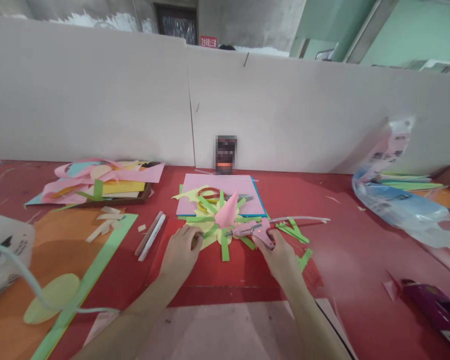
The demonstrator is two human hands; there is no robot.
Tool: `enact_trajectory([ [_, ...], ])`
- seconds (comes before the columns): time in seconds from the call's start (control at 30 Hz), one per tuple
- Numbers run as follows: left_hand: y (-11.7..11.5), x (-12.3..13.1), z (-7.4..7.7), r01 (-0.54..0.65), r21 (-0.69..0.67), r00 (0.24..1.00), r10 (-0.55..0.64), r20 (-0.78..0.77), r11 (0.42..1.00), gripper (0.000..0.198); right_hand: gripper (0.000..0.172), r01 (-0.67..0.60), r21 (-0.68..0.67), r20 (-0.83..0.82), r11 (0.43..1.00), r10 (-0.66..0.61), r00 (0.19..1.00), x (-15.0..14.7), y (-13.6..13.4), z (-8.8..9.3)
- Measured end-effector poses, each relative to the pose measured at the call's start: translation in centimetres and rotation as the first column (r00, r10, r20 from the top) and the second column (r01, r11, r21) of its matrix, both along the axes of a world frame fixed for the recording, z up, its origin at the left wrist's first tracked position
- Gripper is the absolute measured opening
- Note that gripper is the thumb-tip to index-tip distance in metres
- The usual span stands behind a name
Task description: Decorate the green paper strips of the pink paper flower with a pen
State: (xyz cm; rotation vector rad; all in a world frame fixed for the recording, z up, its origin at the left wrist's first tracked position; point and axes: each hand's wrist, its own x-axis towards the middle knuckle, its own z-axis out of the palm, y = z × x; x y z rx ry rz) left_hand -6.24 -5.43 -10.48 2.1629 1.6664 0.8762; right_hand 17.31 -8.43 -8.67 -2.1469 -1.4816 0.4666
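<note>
A pink paper cone (227, 211) stands point up at the middle of a flower-like paper piece, with green paper strips (225, 246) radiating around it over yellow paper (206, 242). My right hand (281, 252) is wrapped round the handle of a pink hot glue gun (253, 228). Its nozzle points left, close to the strips below the cone, and a clear glue stick (303, 218) trails out behind. My left hand (182, 252) is closed at the left edge of the piece, its fingertips pinching the end of a green strip; the exact contact is partly hidden.
Scissors (210, 191) lie on pink paper (189, 187) behind the cone. Two pens (152, 237) rest to the left, near a tray of paper scraps (135, 197). A plastic bag (390, 192) and a purple tool (433, 305) lie right. A white partition (97, 100) stands behind.
</note>
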Motion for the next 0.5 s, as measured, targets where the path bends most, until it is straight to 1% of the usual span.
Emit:
enact_trajectory([
  [0.13, 0.0, 0.0, -0.1, -0.001, 0.006, 1.000, 0.001, -0.003, 1.000, 0.012, 0.032, 0.002, -0.003, 0.000, 1.000, -0.002, 1.000, 0.1, 0.0, 0.0],
  [0.23, 0.0, 0.0, -0.1, 0.002, 0.011, 1.000, -0.002, -0.011, 1.000, 0.012, 0.033, -0.003, 0.034, -0.083, 0.999, 0.006, 0.997, 0.5, 0.2, -0.3],
  [0.3, 0.0, 0.1, -0.1, 0.010, 0.019, 1.000, -0.009, -0.020, 1.000, 0.010, 0.035, 0.000, 0.100, -0.185, 0.995, 0.019, 0.982, 1.0, 0.4, -0.6],
  [0.37, -0.2, 0.2, 0.0, 0.018, 0.032, 0.999, -0.017, -0.030, 0.999, 0.009, 0.037, 0.033, 0.189, -0.267, 0.981, 0.019, 0.963, 1.5, 0.6, -0.7],
  [0.5, -0.5, 0.6, 0.5, 0.031, 0.074, 0.999, -0.029, -0.038, 0.997, 0.012, 0.038, 0.136, 0.311, -0.330, 0.941, -0.027, 0.943, 2.3, 0.7, -0.1],
])
